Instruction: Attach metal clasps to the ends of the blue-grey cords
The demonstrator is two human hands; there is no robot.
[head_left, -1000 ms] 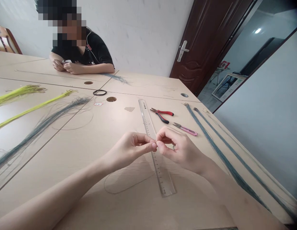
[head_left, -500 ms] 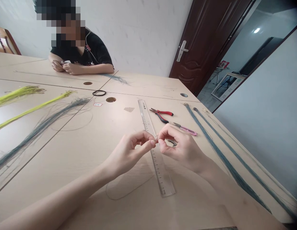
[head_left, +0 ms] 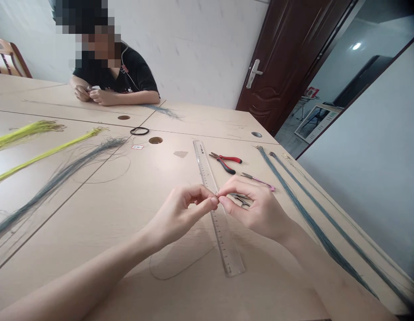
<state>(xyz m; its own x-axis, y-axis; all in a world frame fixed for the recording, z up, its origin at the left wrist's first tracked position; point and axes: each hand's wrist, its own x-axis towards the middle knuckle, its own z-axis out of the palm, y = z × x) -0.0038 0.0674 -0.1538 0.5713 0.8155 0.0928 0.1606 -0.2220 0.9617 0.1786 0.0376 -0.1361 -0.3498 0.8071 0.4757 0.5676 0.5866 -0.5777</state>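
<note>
Above a clear plastic ruler (head_left: 223, 240), my left hand (head_left: 190, 205) and my right hand (head_left: 252, 203) meet fingertip to fingertip, thumb and forefinger pinched on each. A tiny loop of thin cord shows between the tips; its finer detail is too small to make out. Below them a grey-green thin cord (head_left: 173, 277) curves across the table and runs up toward the hands, partly over the ruler. Small metal snips (head_left: 242, 199) lie just behind my right fingers, partly covered. Beyond are red-and-black pliers (head_left: 225, 162) and a pink-handled cutting tool (head_left: 260, 180).
Bundles of blue-grey cords (head_left: 293, 207) lie at the right. On the left are yellow-green cords (head_left: 43, 162) and another blue-grey bundle (head_left: 63, 178). A black ring (head_left: 139, 131), a small label (head_left: 137, 147) and a table hole (head_left: 155, 140) sit farther back. A person (head_left: 126, 76) sits across the table.
My right fingers have straightened a little and shifted slightly at the pinch, and a small loop now shows between the fingertips. More of the snips is visible. My left hand has hardly moved.
</note>
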